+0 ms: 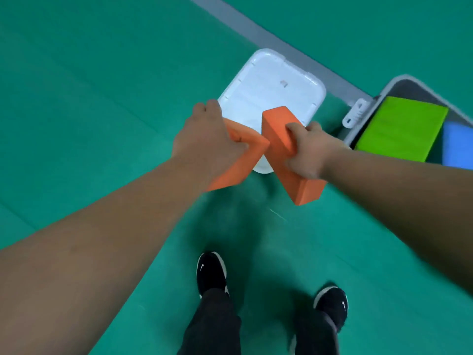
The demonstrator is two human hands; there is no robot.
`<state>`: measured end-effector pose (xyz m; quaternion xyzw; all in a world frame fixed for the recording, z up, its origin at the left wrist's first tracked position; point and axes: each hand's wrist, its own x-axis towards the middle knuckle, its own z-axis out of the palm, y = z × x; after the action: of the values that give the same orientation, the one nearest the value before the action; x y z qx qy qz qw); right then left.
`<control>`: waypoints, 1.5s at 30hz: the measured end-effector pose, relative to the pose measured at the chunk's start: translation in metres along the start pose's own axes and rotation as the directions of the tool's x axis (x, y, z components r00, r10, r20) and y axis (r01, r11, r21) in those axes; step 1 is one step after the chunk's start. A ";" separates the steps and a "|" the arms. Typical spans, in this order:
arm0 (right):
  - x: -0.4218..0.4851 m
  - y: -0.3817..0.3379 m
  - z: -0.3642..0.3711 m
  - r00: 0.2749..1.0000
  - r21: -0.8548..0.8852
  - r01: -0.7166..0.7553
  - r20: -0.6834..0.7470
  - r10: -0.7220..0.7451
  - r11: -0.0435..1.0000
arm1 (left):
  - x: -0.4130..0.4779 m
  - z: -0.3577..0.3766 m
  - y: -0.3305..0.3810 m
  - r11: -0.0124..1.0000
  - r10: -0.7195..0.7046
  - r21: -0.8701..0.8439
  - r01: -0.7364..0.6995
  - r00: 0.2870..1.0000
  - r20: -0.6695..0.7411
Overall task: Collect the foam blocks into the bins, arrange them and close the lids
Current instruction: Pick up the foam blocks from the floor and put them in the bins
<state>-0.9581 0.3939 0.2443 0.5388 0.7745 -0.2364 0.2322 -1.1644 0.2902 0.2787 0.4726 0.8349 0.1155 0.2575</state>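
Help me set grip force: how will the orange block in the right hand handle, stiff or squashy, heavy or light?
Probably light: the right hand carries the orange block alone, arm outstretched. Likely fairly stiff: its edges look straight under the grip. Flat faces and a matte look suggest it won't roll or slip easily.

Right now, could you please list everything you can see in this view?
Orange foam blocks: two, orange, one in each hand.
Lid: one, white, beyond the hands.
Bin: one, grey, open, at the right edge.
Green block: one, green, inside the bin.
Blue block: one, blue, inside the bin, right of the green one.
Latch: one, white, on the bin's near end.
Floor: green, with one grey line.
Shoes: two, black, bottom centre.
Left hand: grips one orange block.
Right hand: grips the other.
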 end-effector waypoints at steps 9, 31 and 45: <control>-0.052 0.187 -0.041 0.929 0.405 -0.046 -0.319 0.188 0.913 | -0.009 0.044 0.176 0.969 0.236 -0.016 -0.245 0.948 -0.213; -0.236 0.485 -0.066 0.633 0.615 -0.161 -0.535 0.559 0.772 | -0.082 0.170 0.496 0.700 0.663 -0.046 -0.713 0.672 -0.329; -0.142 0.536 0.082 0.438 0.352 -0.526 -0.668 0.601 0.774 | -0.019 0.322 0.454 0.361 0.927 0.284 -0.888 0.308 -0.215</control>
<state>-0.3991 0.4052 0.2055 0.8221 0.5616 0.0640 -0.0689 -0.6510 0.4969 0.2120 0.8453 0.4586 0.2727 -0.0271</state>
